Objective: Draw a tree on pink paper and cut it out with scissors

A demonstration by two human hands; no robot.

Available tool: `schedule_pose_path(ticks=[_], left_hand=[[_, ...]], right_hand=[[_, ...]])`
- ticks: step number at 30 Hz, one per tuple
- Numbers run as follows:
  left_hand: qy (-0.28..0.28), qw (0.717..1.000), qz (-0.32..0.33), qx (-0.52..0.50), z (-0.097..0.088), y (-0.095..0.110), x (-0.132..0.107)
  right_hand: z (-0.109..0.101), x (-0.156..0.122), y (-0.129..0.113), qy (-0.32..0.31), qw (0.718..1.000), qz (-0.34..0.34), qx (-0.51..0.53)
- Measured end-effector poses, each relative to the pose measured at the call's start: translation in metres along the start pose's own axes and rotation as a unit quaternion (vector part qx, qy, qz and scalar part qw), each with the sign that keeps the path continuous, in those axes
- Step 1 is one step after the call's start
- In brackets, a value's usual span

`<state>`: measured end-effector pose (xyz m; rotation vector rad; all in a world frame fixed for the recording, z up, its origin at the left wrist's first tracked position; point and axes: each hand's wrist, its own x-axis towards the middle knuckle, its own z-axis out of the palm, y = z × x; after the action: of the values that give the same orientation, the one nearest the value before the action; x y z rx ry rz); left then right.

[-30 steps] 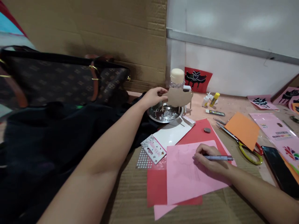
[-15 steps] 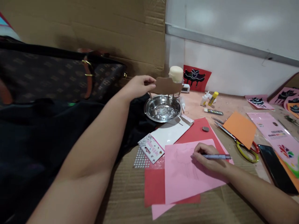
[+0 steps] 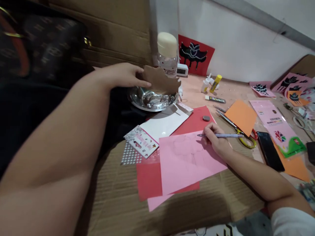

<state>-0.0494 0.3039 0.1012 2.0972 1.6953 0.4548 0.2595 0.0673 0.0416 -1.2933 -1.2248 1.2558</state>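
- A brown cardboard cutout (image 3: 161,80) is being pinched by the left hand (image 3: 123,74). The grip is being closed on its left edge, fingers on top, so most of the shape is being left free and in sight.
- The cutout is being held in the air just above a metal bowl (image 3: 147,101) and in front of a clear bottle (image 3: 167,55) with a cream cap. Whether it is touching either cannot be told.
- A pen (image 3: 222,135) is being held by the right hand (image 3: 215,141) in a writing grip. The fingers are being closed round the barrel, and the tip is being set near the upper edge of a pink sheet (image 3: 187,160).
- The pink sheet is, by the look of it, being pinned flat under the heel of that hand. Faint drawn lines are being shown on it.
- The pink sheet is being carried by a red sheet (image 3: 147,180) on the table (image 3: 118,203), probably as a backing.
- Scissors (image 3: 242,136), an eraser (image 3: 206,118) and a glue stick (image 3: 216,82) are lying just beyond the right hand, apparently for easy reach.
- Pink lettering is being shown on a sticker card (image 3: 140,141), but it is too blurred to be read.
- A printed label is being shown on a pink packet (image 3: 279,126), too small to be made out.
- A repeated monogram pattern is being shown on a handbag (image 3: 36,46). No brand can be read from it.
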Motion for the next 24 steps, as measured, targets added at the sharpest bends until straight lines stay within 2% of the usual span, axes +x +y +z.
schedule_pose_path(ticks=[3, 6, 9, 17, 24], left_hand=[[-0.010, 0.999, -0.017, 0.026, 0.007, -0.001, 0.001], [0.034, 0.999, -0.018, 0.036, 0.015, 0.003, -0.001], [0.052, 0.998, -0.008, 0.042, 0.022, 0.005, 0.001], [0.055, 0.997, 0.027, 0.048, 0.023, -0.006, 0.009], [0.056, 0.997, 0.046, 0.018, 0.027, -0.010, 0.013]], right_hand=[[0.001, 0.000, 0.003, -0.026, 1.000, 0.007, -0.002], [0.001, -0.001, 0.004, -0.033, 0.999, 0.013, -0.008], [0.001, 0.000, 0.003, -0.031, 0.999, 0.013, -0.016], [0.001, -0.001, 0.003, -0.017, 0.998, 0.018, -0.061], [0.001, -0.004, 0.004, -0.012, 0.998, 0.039, -0.054]])
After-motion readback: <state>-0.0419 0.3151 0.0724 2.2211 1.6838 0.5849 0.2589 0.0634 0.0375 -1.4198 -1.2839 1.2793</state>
